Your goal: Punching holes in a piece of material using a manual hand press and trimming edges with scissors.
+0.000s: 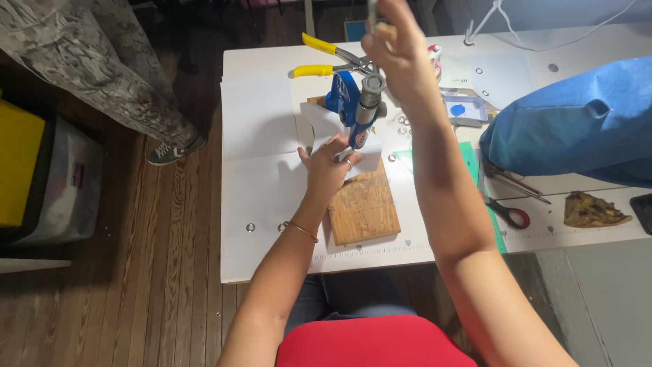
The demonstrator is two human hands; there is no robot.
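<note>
The blue press [350, 102] stands upright on a wooden board [363, 207] on the white table [272, 197]. The right hand [401, 51] is clenched around the press's grey lever [372, 13], raised above it. The left hand [329, 166] lies flat, fingers spread, pressing white fabric [319, 119] at the press's base.

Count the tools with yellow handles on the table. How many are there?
1: a pair of pliers with two yellow handles, lying at the far edge of the white table, behind the blue press. Others may be hidden behind the raised right hand.
</note>
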